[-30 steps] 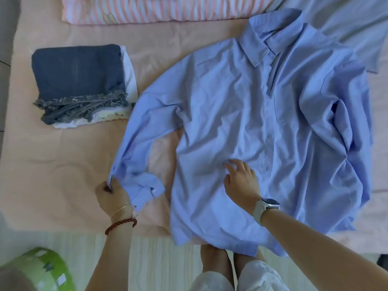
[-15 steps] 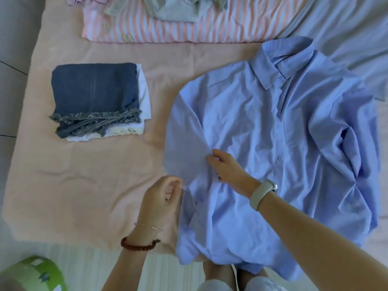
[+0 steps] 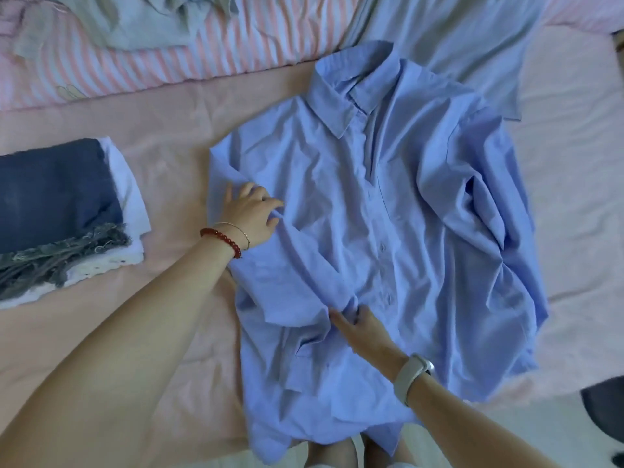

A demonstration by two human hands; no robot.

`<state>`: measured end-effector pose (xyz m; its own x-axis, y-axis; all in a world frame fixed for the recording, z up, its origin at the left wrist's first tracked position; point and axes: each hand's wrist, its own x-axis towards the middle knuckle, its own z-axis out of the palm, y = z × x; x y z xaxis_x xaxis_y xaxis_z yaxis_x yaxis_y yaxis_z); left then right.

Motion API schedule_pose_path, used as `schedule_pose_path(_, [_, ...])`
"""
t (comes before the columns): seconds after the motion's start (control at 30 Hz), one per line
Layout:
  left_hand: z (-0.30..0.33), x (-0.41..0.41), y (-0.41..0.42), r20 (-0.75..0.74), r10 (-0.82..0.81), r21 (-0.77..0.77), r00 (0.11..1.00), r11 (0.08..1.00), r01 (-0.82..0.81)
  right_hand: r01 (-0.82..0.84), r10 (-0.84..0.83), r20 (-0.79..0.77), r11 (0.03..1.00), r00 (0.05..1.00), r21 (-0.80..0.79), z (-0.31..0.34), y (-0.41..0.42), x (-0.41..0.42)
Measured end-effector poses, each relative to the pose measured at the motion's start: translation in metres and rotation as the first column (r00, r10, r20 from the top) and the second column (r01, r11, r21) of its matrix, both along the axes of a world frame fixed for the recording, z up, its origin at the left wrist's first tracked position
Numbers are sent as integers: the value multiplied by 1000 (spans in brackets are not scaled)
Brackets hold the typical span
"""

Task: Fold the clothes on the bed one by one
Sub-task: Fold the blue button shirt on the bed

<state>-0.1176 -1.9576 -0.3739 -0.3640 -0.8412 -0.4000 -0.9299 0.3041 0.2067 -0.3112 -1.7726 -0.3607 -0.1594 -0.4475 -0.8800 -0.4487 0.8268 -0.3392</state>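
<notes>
A light blue button-up shirt lies front up on the pink bed, collar toward the far side. Its left sleeve is folded across the front, down toward the buttons. My left hand rests on the folded left edge near the shoulder, fingers spread. My right hand touches the sleeve's cuff end at the middle of the shirt, with the fingertips tucked at the cloth. The shirt's right side is bunched and wrinkled.
A folded stack of dark blue fringed cloth over white garments sits at the left. A pink striped blanket with grey clothes on it lies at the far side. Another pale blue cloth lies beyond the collar.
The left sleeve, stretched out to the left a second ago, now lies folded over the shirt front. My left hand moved up to the folded edge; my right hand moved down to the cuff.
</notes>
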Motion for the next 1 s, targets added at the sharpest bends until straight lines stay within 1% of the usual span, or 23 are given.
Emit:
schedule_pose_path(0.03, [0,0,-1,-3,10,-26,1000,1000,-10,109,-112,79,993,991,41,0,7,2])
schedule_pose_path(0.1, [2,0,-2,-56,46,-67,997,997,-49,318,-330,254,944,909,89,1,17,2])
schedule_pose_path(0.13, [5,-1,-2,-78,69,-74,995,994,-75,355,-362,304,931,881,81,3,20,1])
schedule_pose_path(0.17, [7,-2,-2,-100,95,-76,990,992,-103,328,-327,316,943,890,51,5,22,-1])
schedule_pose_path(0.27, [21,-9,2,-212,200,-109,957,968,-226,130,-102,227,985,968,-112,9,21,-12])
schedule_pose_path(0.3, [27,-11,3,-241,214,-146,947,956,-254,115,-83,179,977,980,-179,13,17,-20])
schedule_pose_path(0.4, [42,-11,-4,-287,223,-283,932,909,-305,188,-187,45,886,981,-424,30,-3,-63])
schedule_pose_path(0.43, [45,-14,-7,-278,225,-316,934,896,-310,193,-207,21,861,978,-470,34,-10,-80])
schedule_pose_path(0.5, [45,-25,-16,-223,212,-371,952,884,-284,116,-165,-61,869,984,-481,39,-24,-113])
schedule_pose_path(0.53, [43,-34,-20,-177,206,-383,962,887,-260,49,-119,-131,893,984,-448,38,-30,-127])
schedule_pose_path(0.6, [37,-55,-21,-78,232,-312,970,918,-245,-114,12,-311,943,950,-311,35,-41,-148])
schedule_pose_path(0.63, [34,-67,-16,-52,257,-254,965,931,-261,-181,64,-401,948,914,-261,34,-44,-156])
schedule_pose_path(0.67, [31,-80,-8,-52,275,-220,960,935,-279,-211,65,-465,939,883,-270,33,-45,-165])
schedule_pose_path(0.7, [28,-93,5,-72,272,-195,960,940,-281,-195,1,-500,922,866,-336,31,-44,-173])
schedule_pose_path(0.77, [21,-122,40,-127,211,-139,969,964,-228,-48,-271,-496,841,825,-539,33,-39,-189])
schedule_pose_path(0.8, [17,-136,60,-137,176,-80,975,979,-188,20,-384,-482,797,788,-603,33,-35,-199])
schedule_pose_path(0.83, [14,-148,78,-115,149,1,982,989,-150,71,-441,-476,786,761,-614,30,-32,-210])
schedule_pose_path(0.87, [9,-157,92,-67,131,83,989,989,-125,121,-445,-478,814,757,-568,27,-29,-222])
schedule_pose_path(0.93, [-3,-165,108,51,102,209,994,972,-110,278,-434,-433,883,790,-379,18,-23,-245])
schedule_pose_path(0.97, [-6,-165,106,83,107,256,991,959,-125,327,-423,-407,900,810,-287,13,-22,-254])
schedule_pose_path(1.0, [-5,-168,101,96,134,289,986,944,-157,313,-374,-381,925,845,-215,10,-22,-263])
